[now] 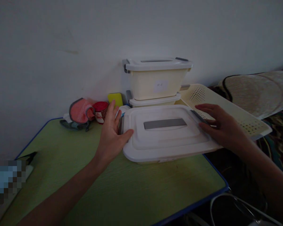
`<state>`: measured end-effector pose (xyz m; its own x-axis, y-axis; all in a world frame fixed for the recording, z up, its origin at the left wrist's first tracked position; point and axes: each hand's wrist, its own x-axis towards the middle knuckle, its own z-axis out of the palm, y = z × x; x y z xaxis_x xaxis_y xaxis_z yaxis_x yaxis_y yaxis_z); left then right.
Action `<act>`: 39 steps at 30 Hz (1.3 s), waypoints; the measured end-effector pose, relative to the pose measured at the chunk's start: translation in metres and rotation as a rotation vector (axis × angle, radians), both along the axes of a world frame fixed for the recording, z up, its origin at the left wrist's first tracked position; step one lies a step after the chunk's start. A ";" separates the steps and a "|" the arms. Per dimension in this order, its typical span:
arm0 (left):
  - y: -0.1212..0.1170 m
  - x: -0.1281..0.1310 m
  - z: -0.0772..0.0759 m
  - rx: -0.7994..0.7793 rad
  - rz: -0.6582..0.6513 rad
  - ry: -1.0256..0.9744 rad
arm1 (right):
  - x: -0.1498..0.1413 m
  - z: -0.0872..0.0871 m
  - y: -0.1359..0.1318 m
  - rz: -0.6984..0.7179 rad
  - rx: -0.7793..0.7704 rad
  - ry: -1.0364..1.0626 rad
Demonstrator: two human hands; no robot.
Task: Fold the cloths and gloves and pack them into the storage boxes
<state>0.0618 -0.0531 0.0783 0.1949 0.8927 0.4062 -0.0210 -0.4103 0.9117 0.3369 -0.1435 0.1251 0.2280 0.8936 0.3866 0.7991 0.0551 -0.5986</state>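
A lidded storage box (165,138), white on top with a grey handle strip, is between my hands at the table's right side. My left hand (113,131) grips its left end, thumb over the lid's rim and fingers by the grey latch (121,125). At the opposite end my right hand (217,125) has its thumb and fingers around the other grey latch (198,116). The lid hides most of the box's body, so I cannot tell whether it rests on the table. Behind it, a cream storage box (158,81) with a white lid stands on another lidded box (153,102).
A cream perforated basket (226,110) stands on the right, near a rolled beige textile (261,91). Along the wall are a pink cloth (81,110), a red container (100,110) and a yellow block (115,99). The green table (68,163) has a blue edge.
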 end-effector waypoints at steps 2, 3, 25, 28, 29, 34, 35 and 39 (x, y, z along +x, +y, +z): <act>0.001 0.000 0.000 0.021 0.001 0.029 | -0.002 0.001 0.000 0.009 -0.004 0.000; 0.001 0.000 0.000 0.031 0.000 0.037 | -0.003 0.001 0.000 0.013 -0.006 -0.002; -0.002 0.004 0.005 0.149 -0.032 0.113 | 0.004 -0.003 -0.001 0.036 -0.015 -0.008; 0.000 0.004 0.002 0.096 -0.052 0.101 | 0.009 -0.011 -0.001 0.033 0.002 0.007; 0.000 0.004 0.000 0.073 -0.051 0.094 | 0.012 -0.016 0.000 0.032 0.019 0.020; -0.002 0.008 -0.006 -0.109 0.012 -0.015 | 0.020 -0.039 0.000 -0.052 -0.011 0.250; -0.002 0.009 -0.007 -0.155 0.025 -0.034 | 0.019 -0.041 0.000 -0.076 -0.038 0.324; -0.004 0.011 -0.011 -0.290 0.000 -0.046 | 0.006 -0.038 -0.006 -0.077 -0.116 0.497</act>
